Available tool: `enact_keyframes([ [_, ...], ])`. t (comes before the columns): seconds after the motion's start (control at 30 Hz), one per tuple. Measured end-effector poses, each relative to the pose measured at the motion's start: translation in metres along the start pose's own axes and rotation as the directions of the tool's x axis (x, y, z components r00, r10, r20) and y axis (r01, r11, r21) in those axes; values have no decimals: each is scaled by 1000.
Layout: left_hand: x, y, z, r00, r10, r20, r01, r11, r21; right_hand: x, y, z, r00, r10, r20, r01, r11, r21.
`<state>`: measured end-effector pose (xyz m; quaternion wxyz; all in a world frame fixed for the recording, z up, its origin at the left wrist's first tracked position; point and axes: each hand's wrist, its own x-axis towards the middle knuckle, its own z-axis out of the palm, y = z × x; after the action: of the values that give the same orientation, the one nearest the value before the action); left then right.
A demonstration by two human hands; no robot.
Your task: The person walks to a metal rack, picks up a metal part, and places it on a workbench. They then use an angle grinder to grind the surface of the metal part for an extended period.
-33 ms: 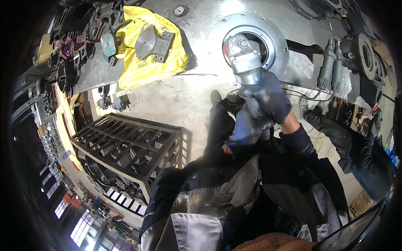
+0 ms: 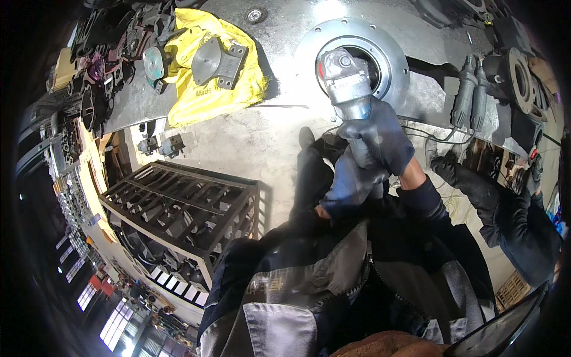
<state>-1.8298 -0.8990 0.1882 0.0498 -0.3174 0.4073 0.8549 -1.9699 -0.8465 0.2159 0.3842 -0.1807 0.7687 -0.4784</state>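
Note:
An angle grinder [image 2: 348, 83] with a grey metal head lies over the opening of a round steel flange [image 2: 392, 62] on the workbench. The flange has bolt holes around its rim. My right hand [image 2: 386, 135], in a dark work glove, is wrapped round the grinder's body just behind the head. Closer to my chest, my left hand [image 2: 351, 181], in a blue-grey glove, is closed round the rear of the same grinder. The grinder's disc is hidden under its head, so I cannot tell whether it touches the flange.
On the bench [image 2: 285, 59], a machined metal part [image 2: 209, 61] lies on a yellow bag [image 2: 250, 89]. Two straight power tools [image 2: 466, 98] and ring castings [image 2: 517, 77] are at right. A metal crate [image 2: 178, 202] of parts stands on the floor at left. Another person [image 2: 505, 208] is at right.

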Motion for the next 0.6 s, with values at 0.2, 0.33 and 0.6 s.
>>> enact_keyframes([
  [0.2,10,1,3,999,42,13,-42,998,-37,10,10,-9,924,-372,93,382,879,-284],
  [0.33,10,17,5,995,31,95,-30,999,-13,12,14,-12,905,-424,28,412,860,-302],
  [0.6,8,49,-1,978,-126,167,104,985,134,16,6,-4,960,-275,-43,254,929,-269],
])
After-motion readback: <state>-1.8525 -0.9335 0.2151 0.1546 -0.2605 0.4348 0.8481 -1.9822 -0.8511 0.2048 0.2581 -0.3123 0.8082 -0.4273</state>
